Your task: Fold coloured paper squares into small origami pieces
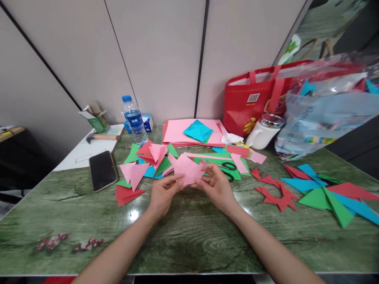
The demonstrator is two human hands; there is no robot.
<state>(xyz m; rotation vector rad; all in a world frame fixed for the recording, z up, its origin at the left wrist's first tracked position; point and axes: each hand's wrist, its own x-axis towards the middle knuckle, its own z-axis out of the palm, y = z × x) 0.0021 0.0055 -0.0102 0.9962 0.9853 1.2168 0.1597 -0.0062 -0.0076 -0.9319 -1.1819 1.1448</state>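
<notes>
Between my two hands is a small sheet of pink paper point(188, 169), raised over the table. My left hand point(166, 192) pinches its lower left edge between thumb and fingers. On the right side, my right hand point(216, 184) grips the paper's edge with thumb and fingertips. Behind the paper lie black-handled scissors point(229, 166), partly on a green sheet point(243, 163); their blades are hidden. Left of it spreads a loose heap of folded paper pieces in pink, red, green and blue, with a pink folded triangle point(138, 175) near the front.
A phone point(102, 170), a hammer point(103, 137) and a water bottle point(135, 121) are at the left. Pink sheets point(174, 132) carry a blue folded square point(198, 130). A white mug point(262, 134), red bag point(245, 98) and plastic bag point(319, 122) stand right, behind red cut-outs point(281, 197).
</notes>
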